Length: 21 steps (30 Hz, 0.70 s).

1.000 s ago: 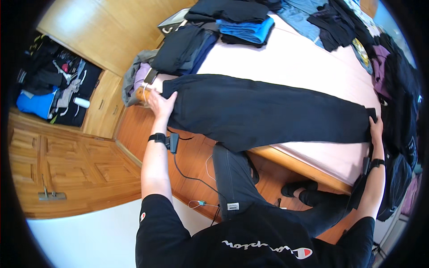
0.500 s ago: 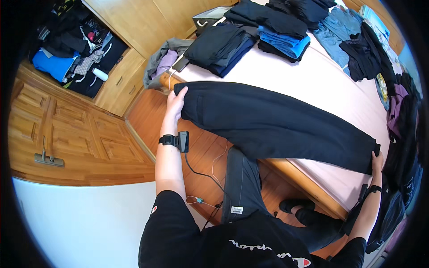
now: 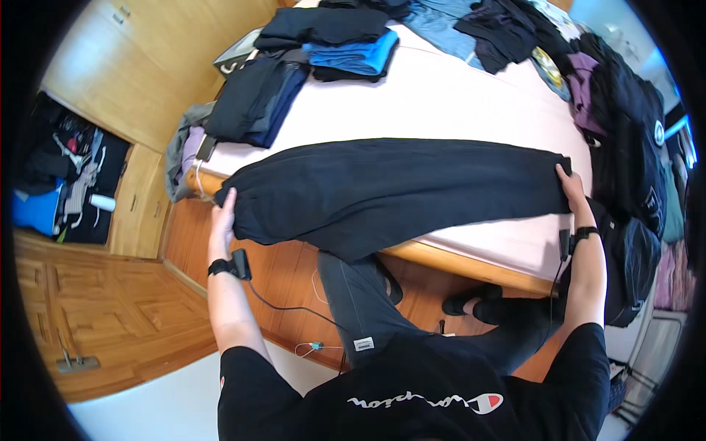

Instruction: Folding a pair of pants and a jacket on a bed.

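A pair of black trousers [image 3: 397, 187], folded lengthwise, stretches between my two hands across the near side of the bed [image 3: 471, 103]. At its wider waist end, my left hand [image 3: 223, 217] is closed on the cloth, thumb on top. My right hand [image 3: 573, 187] grips the narrow leg end, the thumb over the edge and the other fingers hidden beneath. The middle of the near side sags past the wooden bed edge, over my leg. Each wrist wears a black strap with a small device.
Folded dark clothes [image 3: 254, 103] and a stack with blue garments [image 3: 353, 55] lie at the bed's far left. Loose dark clothing and bags [image 3: 625, 140] line the right side. An open cupboard [image 3: 66, 176] stands left. A cable [image 3: 294, 309] runs from my left wrist device.
My view has turned to the right. The trousers now lie more level across the bed, with the right end farther from me. Both hands keep their hold.
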Available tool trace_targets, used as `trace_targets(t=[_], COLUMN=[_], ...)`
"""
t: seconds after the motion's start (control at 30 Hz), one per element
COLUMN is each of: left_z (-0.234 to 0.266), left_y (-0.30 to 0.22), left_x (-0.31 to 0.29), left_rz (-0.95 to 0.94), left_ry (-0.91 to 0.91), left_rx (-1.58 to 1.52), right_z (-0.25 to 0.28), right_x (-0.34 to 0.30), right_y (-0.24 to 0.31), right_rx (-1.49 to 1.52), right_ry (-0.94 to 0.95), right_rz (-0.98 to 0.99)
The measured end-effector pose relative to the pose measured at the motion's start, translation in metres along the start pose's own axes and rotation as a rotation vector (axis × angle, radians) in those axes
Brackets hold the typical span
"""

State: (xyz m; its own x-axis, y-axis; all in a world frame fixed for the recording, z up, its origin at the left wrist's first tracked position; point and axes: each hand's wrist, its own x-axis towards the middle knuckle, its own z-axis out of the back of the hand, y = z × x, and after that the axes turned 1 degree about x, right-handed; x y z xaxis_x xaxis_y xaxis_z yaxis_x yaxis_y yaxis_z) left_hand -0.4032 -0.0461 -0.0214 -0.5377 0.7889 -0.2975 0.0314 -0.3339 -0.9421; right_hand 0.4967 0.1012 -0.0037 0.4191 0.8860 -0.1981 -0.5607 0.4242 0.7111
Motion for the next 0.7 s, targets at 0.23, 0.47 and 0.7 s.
trace_targets(t=[0.23,0.47,0.7], left_z=[0.011,-0.038,-0.058], left_y=[-0.119,-0.133,-0.08], left_x=[-0.01,0.03,0.047], left_rz=[-0.217,-0.255,-0.456], left_ry=[-0.037,-0.164,-0.432], left_rx=[0.126,0.541,0.962], right_z=[0.088,0.087,0.022], right_x=[-0.047,-0.037,-0.023], right_y=[0.065,0.032,0.019], right_rx=[-0.042,-0.651,-0.909], right_ry=[-0.057,-0.341,-0.41], right_rz=[0.105,0.153,0.232])
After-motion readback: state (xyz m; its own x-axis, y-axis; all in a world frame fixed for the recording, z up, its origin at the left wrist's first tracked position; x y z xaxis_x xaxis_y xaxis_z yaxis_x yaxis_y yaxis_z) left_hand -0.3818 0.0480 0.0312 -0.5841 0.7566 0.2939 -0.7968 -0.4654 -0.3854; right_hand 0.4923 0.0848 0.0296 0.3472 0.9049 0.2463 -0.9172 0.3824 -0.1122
